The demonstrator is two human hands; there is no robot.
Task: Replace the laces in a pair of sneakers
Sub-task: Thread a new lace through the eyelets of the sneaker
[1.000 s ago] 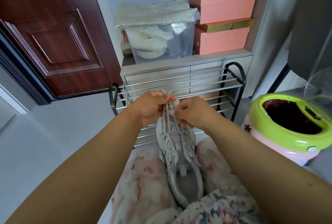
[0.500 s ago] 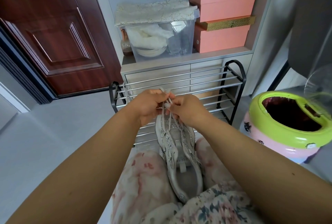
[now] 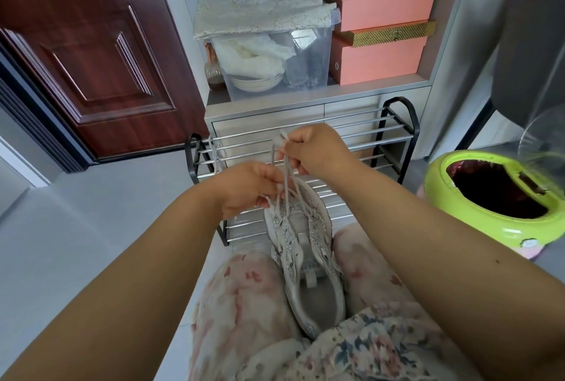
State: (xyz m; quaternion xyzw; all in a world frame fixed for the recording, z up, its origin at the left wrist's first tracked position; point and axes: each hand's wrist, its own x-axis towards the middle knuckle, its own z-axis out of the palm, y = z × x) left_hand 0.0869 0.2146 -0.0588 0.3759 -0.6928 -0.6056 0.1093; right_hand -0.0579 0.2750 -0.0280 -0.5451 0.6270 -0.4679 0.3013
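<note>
Right hand (image 3: 318, 148) has lifted since a moment ago, pinching the lace (image 3: 286, 175) ends and drawing them taut above the toe; left hand (image 3: 247, 188) pinches the strands lower down. The sneaker (image 3: 305, 246) sits wedged between the knees. Shoe rack (image 3: 394, 133) bars close ahead, open floor left

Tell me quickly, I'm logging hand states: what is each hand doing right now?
Left hand: fingers pinch the lace just above the sneaker.
Right hand: fingers grip the lace ends, raised higher.
</note>
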